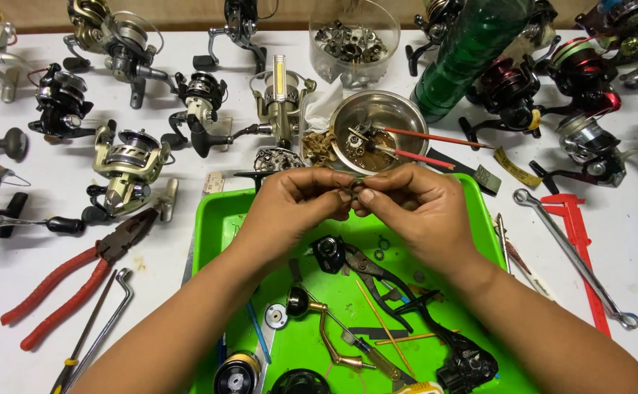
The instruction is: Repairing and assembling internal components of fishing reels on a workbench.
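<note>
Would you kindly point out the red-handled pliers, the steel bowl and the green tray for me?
red-handled pliers (64, 284): head view, on the upper red handle.
steel bowl (406, 109): head view, on the far inner wall.
green tray (213, 219): head view, on the bare left rim.

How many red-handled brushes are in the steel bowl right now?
2: both lean in the steel bowl, handles pointing right, upper brush and lower brush. Others may be hidden under parts.
</note>
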